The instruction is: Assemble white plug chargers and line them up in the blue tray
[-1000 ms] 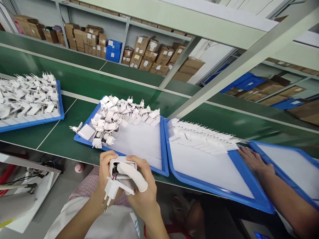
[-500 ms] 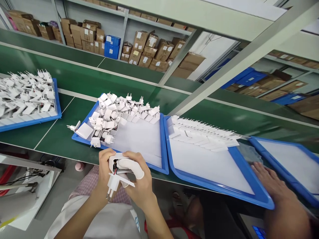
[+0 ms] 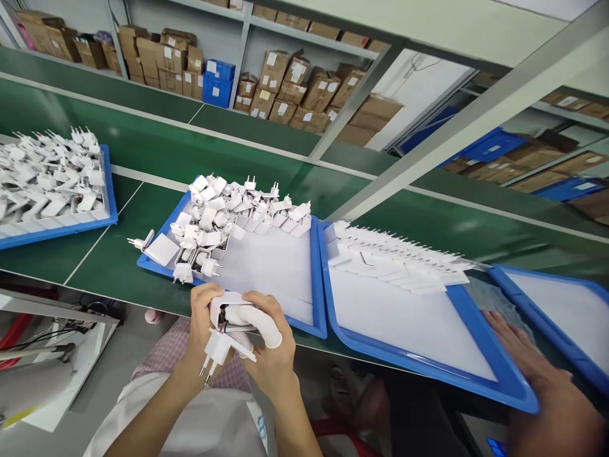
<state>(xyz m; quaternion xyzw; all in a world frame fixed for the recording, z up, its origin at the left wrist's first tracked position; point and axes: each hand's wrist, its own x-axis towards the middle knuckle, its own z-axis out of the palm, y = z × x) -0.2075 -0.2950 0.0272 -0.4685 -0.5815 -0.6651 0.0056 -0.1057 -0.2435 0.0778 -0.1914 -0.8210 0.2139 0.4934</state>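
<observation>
Both hands are together in front of the blue tray of loose adapters. My left hand (image 3: 202, 330) grips the left side of a white adapter housing (image 3: 219, 304), fingers wrapped round it. A white plug piece with two pins (image 3: 217, 351) hangs below the housing, joined by thin wires. My right hand (image 3: 278, 349) is closed on the housing's right side, with white covers on some fingers that reach to the open housing. Beyond them, many white adapters (image 3: 209, 219) are piled in the blue-rimmed tray (image 3: 320, 279).
To the right, a blue tray (image 3: 404, 368) holds rows of white adapters (image 3: 390, 257). Another person's hand (image 3: 518, 349) lies beside it, near a further blue tray (image 3: 547, 317). A full tray (image 3: 111, 190) stands at the left. A slanted metal post (image 3: 419, 146) rises behind.
The view has shifted slightly, so the trays at the right appear a little further right. My hands still hold the housing in nearly the same pose.
</observation>
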